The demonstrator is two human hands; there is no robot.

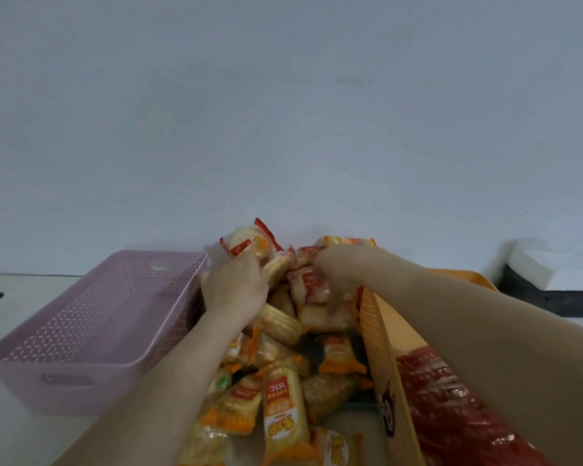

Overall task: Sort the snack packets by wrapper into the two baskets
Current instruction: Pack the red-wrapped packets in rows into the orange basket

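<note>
L hand (236,287) pinches red-edged pkt (248,244) atop pile (283,398) | R hand (337,272) in pile, grip can't tell | pink basket (81,361) left, orange basket (372,326) right w/ red pkts (451,415)

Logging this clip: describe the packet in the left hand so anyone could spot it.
Between the lilac basket and the orange basket lies a pile of snack packets. At its far end the left hand holds a clear packet sticking up above the rest. Its ends are red, unlike the orange-ended packets nearer the camera.
</note>
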